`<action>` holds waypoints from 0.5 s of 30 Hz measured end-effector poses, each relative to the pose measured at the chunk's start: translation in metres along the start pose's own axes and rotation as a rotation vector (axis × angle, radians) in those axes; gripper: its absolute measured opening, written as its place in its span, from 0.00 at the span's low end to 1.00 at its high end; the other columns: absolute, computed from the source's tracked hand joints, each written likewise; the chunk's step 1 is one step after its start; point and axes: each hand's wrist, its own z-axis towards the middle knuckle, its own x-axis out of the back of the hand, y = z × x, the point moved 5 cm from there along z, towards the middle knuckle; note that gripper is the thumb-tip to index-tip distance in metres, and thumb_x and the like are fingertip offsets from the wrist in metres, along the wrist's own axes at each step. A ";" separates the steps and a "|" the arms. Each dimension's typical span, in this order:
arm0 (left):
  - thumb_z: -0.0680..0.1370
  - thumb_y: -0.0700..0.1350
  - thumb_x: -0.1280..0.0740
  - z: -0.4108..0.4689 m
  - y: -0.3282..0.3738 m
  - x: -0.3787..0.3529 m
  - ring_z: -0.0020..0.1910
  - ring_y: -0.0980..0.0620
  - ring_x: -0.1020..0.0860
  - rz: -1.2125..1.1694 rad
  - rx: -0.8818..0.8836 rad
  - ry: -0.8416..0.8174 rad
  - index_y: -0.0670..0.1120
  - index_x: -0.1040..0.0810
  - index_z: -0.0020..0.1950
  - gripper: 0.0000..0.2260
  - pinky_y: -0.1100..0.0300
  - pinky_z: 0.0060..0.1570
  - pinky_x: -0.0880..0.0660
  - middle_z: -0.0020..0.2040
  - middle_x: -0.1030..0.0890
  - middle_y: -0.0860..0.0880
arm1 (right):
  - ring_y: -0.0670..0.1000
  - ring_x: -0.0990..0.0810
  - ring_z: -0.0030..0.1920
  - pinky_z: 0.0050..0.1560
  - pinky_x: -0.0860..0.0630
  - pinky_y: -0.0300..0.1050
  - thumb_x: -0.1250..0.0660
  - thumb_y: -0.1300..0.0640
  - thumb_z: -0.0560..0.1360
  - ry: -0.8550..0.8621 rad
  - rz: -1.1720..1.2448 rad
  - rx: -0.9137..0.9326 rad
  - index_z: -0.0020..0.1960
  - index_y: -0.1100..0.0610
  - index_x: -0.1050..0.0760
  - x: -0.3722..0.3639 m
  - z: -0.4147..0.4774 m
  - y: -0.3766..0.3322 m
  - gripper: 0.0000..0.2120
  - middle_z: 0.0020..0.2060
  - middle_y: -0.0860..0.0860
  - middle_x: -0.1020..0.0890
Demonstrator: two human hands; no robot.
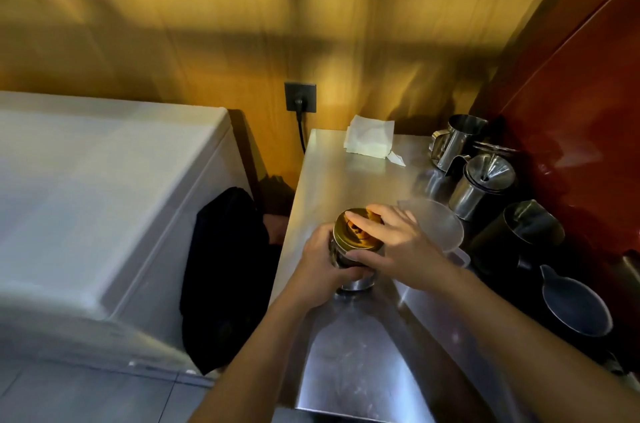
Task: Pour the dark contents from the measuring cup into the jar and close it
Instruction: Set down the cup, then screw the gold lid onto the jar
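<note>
1. Where the steel desk [349, 177] runs along its left edge, a jar [349, 258] is seen standing upright near that edge, about midway between the near and far ends.
2. The jar's side is wrapped by the left hand [320, 265], with the fingers curled around its dark body.
3. A gold-coloured lid [351, 232] is seated on the jar's top, and it is pressed and gripped from above by the right hand [398, 242], fingers spread across it.
4. A translucent measuring cup [440, 225] is set just to the right of the jar, partly hidden behind the right hand; whether anything is left inside cannot be told.
5. Steel pitchers [460, 138] and a dark pitcher [523, 235] are lined up along the right side of the desk.
6. A folded white cloth [369, 140] is laid at the far end.
</note>
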 end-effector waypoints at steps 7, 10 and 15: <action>0.60 0.50 0.20 -0.002 0.006 0.000 0.61 0.47 0.25 0.000 0.011 -0.058 0.69 0.32 0.50 0.28 0.45 0.62 0.25 0.59 0.23 0.48 | 0.51 0.42 0.69 0.68 0.41 0.48 0.33 0.45 0.72 -0.294 0.145 -0.048 0.69 0.38 0.41 -0.010 0.003 0.026 0.28 0.71 0.49 0.39; 0.59 0.47 0.19 0.001 0.006 0.000 0.62 0.45 0.25 -0.016 0.025 -0.100 0.63 0.31 0.52 0.30 0.42 0.63 0.26 0.60 0.24 0.45 | 0.50 0.38 0.66 0.66 0.38 0.48 0.30 0.46 0.70 -0.352 0.154 0.011 0.67 0.38 0.38 -0.003 0.011 0.022 0.29 0.68 0.49 0.35; 0.60 0.51 0.21 -0.002 0.013 -0.002 0.56 0.47 0.24 0.161 -0.029 0.016 0.58 0.32 0.50 0.26 0.45 0.56 0.24 0.54 0.23 0.49 | 0.56 0.28 0.51 0.53 0.33 0.50 0.41 0.28 0.65 -0.149 -0.329 -0.111 0.62 0.47 0.33 0.003 0.011 0.008 0.33 0.50 0.52 0.25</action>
